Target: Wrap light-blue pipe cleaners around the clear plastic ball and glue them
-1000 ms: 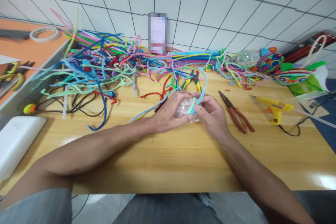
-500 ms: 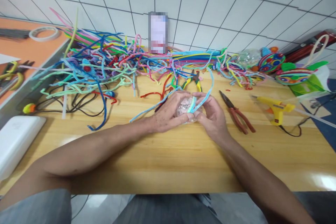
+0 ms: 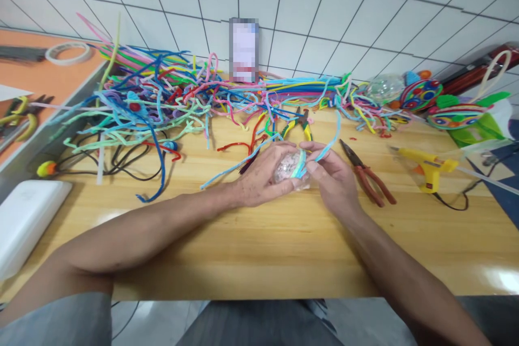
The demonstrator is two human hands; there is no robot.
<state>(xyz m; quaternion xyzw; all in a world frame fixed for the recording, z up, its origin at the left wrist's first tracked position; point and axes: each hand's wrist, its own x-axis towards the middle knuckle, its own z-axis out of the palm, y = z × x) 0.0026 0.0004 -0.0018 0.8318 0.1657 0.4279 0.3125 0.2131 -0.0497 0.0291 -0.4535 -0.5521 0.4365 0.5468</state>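
- Cupping a clear ball (image 3: 284, 168), the left hand (image 3: 259, 178) has its fingers curled over the far side and its thumb along the near side; the ball lies at three o'clock from that palm.
- The right hand (image 3: 338, 181) pinches a light-blue stem (image 3: 334, 135) between thumb and fingers. From here the ball lies at ten o'clock, just beside the fingertips.
- The stem's loose length slants away from the pinch toward one o'clock. The right hand is nearer to it; the left hand has more contact with the ball.
- Pale green and blue bands (image 3: 300, 163) cross the ball's right side, running roughly from twelve to six o'clock.
- Another light-blue strand (image 3: 231, 167) reaches from the left knuckles toward eight o'clock, ending on the wooden table (image 3: 251, 254).
- Around the ball: yellow-handled pliers (image 3: 307, 131) at one o'clock, red-handled pliers (image 3: 357, 165) at three, and beyond them a yellow glue gun (image 3: 430, 165).
- At ten o'clock, a big tangle of colourful stems (image 3: 162, 81).
- Containers: at two o'clock, well apart, is a green-and-white bag (image 3: 478, 130); its contents cannot be told. The ball looks see-through and crinkled, but whether it holds anything is unclear. Far off at ten o'clock, an orange surface (image 3: 40, 78) with a grey side carries a tape roll (image 3: 68, 53); whether it is a tray cannot be told.
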